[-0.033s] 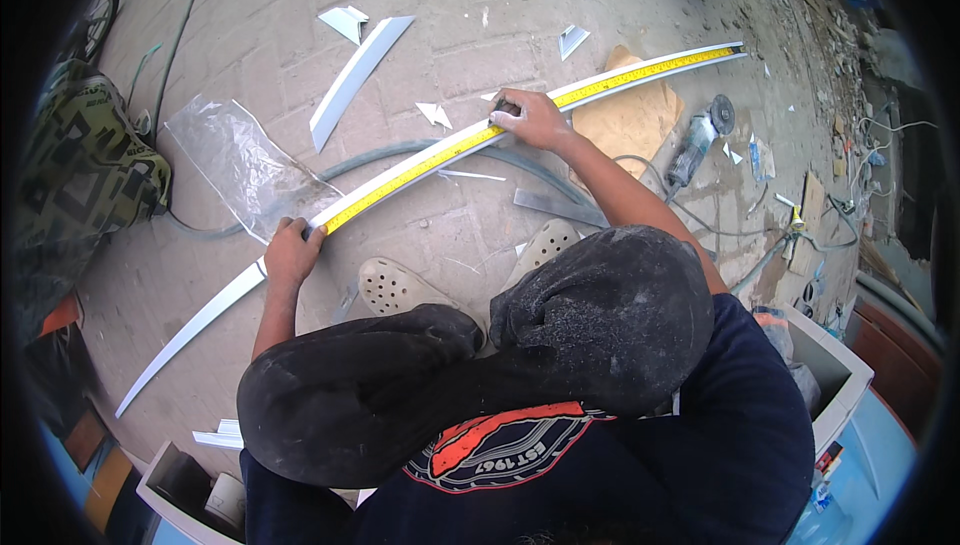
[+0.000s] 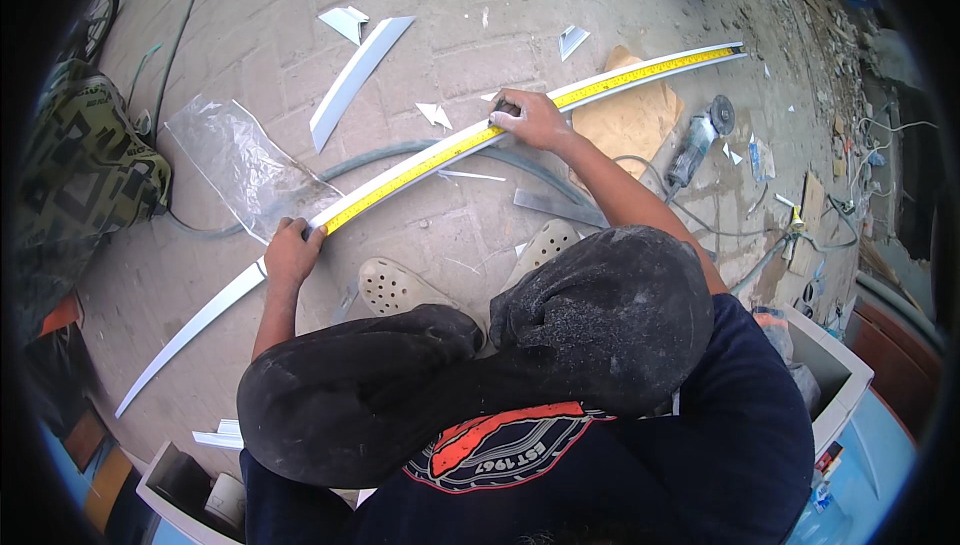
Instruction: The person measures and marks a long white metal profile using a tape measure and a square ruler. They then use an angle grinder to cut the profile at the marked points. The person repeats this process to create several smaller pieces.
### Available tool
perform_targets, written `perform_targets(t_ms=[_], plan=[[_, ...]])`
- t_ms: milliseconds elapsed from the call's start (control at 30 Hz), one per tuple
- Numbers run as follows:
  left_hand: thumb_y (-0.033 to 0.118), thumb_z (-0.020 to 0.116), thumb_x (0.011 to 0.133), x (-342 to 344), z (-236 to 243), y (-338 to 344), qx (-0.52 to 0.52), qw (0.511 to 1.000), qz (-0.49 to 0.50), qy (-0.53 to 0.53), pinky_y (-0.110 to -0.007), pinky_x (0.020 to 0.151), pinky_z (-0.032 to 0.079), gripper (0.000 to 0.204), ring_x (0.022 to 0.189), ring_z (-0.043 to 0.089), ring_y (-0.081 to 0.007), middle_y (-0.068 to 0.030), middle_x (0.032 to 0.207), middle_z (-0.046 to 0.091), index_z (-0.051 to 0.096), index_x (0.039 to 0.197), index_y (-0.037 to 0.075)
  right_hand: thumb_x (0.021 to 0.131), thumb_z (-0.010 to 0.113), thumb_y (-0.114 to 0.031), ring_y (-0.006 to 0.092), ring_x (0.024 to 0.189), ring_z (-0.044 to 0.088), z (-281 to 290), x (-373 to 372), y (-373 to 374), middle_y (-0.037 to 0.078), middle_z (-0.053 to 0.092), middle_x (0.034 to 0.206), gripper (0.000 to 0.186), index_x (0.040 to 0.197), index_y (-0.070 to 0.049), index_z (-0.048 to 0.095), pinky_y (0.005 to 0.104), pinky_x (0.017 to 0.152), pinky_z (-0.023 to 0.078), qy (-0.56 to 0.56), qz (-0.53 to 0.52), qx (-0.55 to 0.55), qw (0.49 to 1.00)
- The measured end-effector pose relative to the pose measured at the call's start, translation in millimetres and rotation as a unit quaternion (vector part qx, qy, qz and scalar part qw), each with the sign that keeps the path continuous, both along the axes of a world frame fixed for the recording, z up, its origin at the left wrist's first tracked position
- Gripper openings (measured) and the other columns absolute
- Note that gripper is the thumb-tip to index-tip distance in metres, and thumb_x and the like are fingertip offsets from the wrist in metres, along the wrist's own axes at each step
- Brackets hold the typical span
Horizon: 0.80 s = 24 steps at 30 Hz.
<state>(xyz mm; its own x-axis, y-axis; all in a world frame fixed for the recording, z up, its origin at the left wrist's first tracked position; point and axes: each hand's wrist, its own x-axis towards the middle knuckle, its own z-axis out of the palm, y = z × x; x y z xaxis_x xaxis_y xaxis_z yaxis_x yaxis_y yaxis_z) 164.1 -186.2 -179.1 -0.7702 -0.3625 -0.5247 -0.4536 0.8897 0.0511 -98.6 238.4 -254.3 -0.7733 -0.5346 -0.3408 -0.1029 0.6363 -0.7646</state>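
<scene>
**If one grip slackens, alignment could go**

While the left hand [image 2: 290, 253] is closed on the white strip [image 2: 215, 305], thumb at the nearer end of the yellow tape [image 2: 400, 181], the right hand [image 2: 537, 120] pinches tape and strip together farther along. What the small dark thing at the right fingertips is, I cannot tell. The tape runs along the strip to its far tip, toward the right edge of the paved ground [image 2: 470, 55].

The likeliest fault, I judge, is sideways creep: beyond the right hand no finger presses the tape, so a knock there could swing it over the strip's edge. A loose left thumb could let the near end slide. The strip also crosses above a hose [image 2: 360, 160] and a brown sheet [image 2: 645, 120]; if it rests on them, which I cannot make out, it could rock or bow under pressure. Its free end, reaching toward the ground's left edge, could lever everything askew if bumped.

Off the brown sheet's right edge lies an angle grinder [image 2: 690, 150], its disc [image 2: 722, 115] bare; a careless sweep of the right forearm [image 2: 630, 190] could knock it.
</scene>
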Motion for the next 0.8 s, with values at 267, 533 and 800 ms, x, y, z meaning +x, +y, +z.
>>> perform_targets(t_ms=[267, 533, 800], plan=[[0.05, 0.07, 0.1, -8.1, -3.2, -0.2, -0.004, 1.0, 0.003, 0.004, -0.053, 0.091, 0.058, 0.05, 0.107, 0.074, -0.041, -0.0176, 0.123, 0.071, 0.077, 0.114, 0.003, 0.09, 0.071, -0.04, 0.0398, 0.109, 0.072, 1.7, -9.5, -1.5, 0.021, 0.077, 0.117, 0.043, 0.12, -0.01, 0.076, 0.0479, 0.096, 0.055, 0.006, 0.016, 0.008, 1.0], [0.05, 0.069, 0.1, -9.0, -1.5, 2.6, -0.005, 1.0, 0.006, 0.0, -0.053, 0.091, 0.058, 0.05, 0.108, 0.073, -0.0415, -0.0183, 0.123, 0.071, 0.077, 0.114, 0.003, 0.09, 0.071, -0.04, 0.0404, 0.112, 0.071, -0.5, -9.4, -2.3, 0.021, 0.077, 0.119, 0.045, 0.122, -0.009, 0.076, 0.0479, 0.098, 0.055, 0.016, 0.02, 0.015, 1.0], [0.051, 0.07, 0.1, -7.3, -2.2, 0.9, -0.003, 1.0, 0.006, 0.003, -0.053, 0.091, 0.058, 0.051, 0.107, 0.073, -0.0415, -0.0187, 0.122, 0.071, 0.077, 0.114, 0.003, 0.092, 0.07, -0.04, 0.041, 0.113, 0.071, 1.1, -9.4, -4.0, 0.022, 0.076, 0.12, 0.043, 0.123, -0.01, 0.075, 0.0481, 0.099, 0.055, 0.008, 0.025, 0.011, 1.0]])
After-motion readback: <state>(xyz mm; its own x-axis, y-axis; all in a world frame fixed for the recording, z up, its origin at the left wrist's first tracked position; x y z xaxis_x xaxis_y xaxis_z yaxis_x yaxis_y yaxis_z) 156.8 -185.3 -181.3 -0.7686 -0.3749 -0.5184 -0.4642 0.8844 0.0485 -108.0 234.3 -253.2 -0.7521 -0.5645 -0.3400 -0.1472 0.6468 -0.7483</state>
